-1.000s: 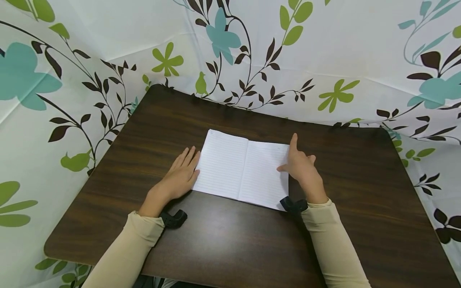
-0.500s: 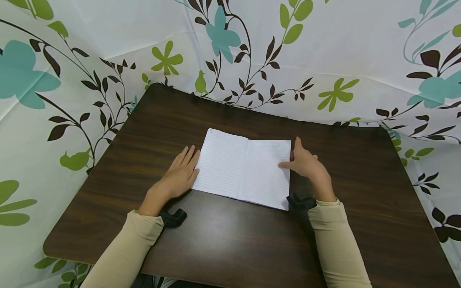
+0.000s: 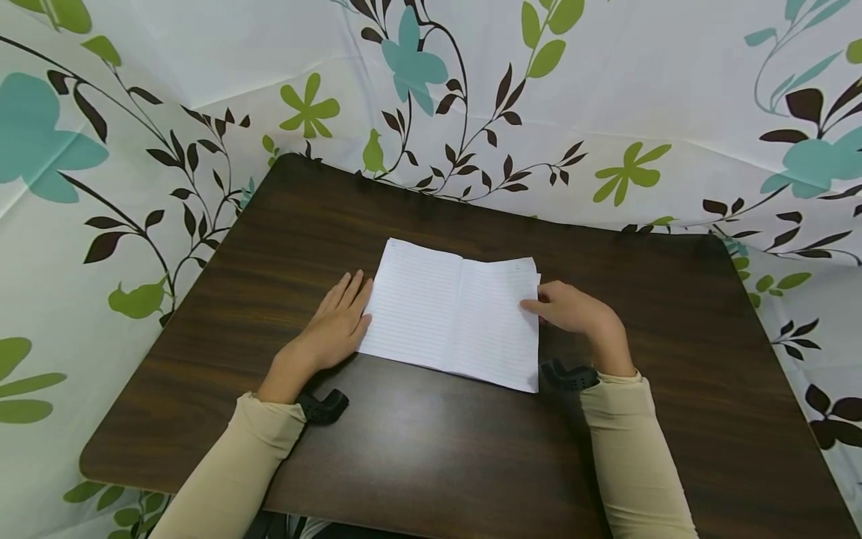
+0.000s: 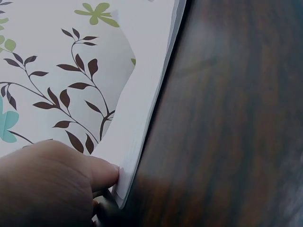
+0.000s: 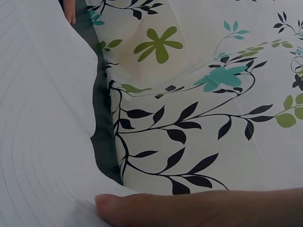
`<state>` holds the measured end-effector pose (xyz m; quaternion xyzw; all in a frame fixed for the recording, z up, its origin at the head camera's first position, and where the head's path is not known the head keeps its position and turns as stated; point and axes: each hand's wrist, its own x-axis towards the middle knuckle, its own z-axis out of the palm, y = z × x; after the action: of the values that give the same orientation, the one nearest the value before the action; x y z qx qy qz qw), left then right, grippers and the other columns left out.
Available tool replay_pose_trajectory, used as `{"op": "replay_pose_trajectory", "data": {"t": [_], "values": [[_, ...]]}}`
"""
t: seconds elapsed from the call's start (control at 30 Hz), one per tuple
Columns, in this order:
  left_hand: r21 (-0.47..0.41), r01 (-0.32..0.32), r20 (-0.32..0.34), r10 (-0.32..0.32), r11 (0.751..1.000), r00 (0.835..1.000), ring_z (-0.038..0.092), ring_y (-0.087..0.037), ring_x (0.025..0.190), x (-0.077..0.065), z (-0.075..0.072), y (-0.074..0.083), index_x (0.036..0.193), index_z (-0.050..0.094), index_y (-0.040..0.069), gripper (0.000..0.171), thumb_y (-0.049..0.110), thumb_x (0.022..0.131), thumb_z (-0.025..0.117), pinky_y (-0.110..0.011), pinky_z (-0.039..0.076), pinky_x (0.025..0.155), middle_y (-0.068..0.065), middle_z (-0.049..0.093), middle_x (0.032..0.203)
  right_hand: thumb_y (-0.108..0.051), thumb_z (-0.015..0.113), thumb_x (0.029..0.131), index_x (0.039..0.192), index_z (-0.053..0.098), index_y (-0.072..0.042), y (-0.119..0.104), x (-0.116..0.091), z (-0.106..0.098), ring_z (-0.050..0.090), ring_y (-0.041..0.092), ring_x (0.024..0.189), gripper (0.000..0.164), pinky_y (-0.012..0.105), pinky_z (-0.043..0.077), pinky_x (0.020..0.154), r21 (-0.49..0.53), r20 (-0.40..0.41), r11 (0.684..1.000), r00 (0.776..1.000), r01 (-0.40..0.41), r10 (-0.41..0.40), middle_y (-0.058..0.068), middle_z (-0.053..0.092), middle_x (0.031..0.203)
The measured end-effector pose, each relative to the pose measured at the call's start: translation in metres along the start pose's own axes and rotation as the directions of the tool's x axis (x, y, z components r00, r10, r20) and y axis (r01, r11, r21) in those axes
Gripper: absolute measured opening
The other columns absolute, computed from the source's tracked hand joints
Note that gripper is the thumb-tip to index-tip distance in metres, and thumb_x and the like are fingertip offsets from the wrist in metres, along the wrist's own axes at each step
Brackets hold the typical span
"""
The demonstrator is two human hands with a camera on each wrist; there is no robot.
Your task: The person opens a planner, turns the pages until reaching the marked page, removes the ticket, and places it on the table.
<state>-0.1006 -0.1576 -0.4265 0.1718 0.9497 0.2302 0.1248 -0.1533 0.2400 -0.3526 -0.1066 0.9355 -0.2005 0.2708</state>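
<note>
I locate the open notebook [image 3: 458,318], long axis crosswise, directly left of the right hand [image 3: 578,309], which pinches its edge; the left hand [image 3: 330,327], fingers straight, touches the opposite edge.

The notebook [image 3: 419,307] lies on the table [image 3: 431,442] between the two hands [image 3: 330,333] [image 3: 572,308], with the cloth [image 3: 606,82] behind the table.
</note>
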Motion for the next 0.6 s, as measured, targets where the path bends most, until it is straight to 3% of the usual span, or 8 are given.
{"op": "replay_pose_trajectory", "data": {"t": [0.3, 0.6], "values": [[-0.003, 0.005, 0.003, -0.004, 1.0, 1.0, -0.008, -0.039, 0.164, 0.0, 0.0, 0.0, 0.167, 0.007, 0.002, 0.065, 0.027, 0.113, 0.033, -0.058, 0.0, 0.132, -0.018, -0.004, 0.176, -0.033, 0.057, 0.107, 0.096, 0.072, -0.002, 0.0, -0.009, -0.003, 0.064, 0.019, 0.079, 0.036, 0.035, 0.055, 0.075, 0.034, 0.179, 0.999, 0.983, 0.033, -0.039, 0.008, 0.071, 0.087], [-0.005, 0.001, -0.001, -0.001, 1.0, 1.0, -0.008, -0.039, 0.164, 0.0, 0.0, -0.001, 0.167, 0.008, 0.002, 0.065, 0.027, 0.113, 0.033, -0.058, 0.001, 0.132, -0.018, -0.004, 0.176, -0.036, 0.055, 0.108, 0.087, 0.074, -0.006, -0.004, -0.015, -0.007, 0.067, 0.019, 0.079, 0.042, 0.04, 0.058, 0.081, 0.086, 0.172, 0.99, 0.977, 0.11, -0.123, 0.006, 0.074, 0.083]]}}
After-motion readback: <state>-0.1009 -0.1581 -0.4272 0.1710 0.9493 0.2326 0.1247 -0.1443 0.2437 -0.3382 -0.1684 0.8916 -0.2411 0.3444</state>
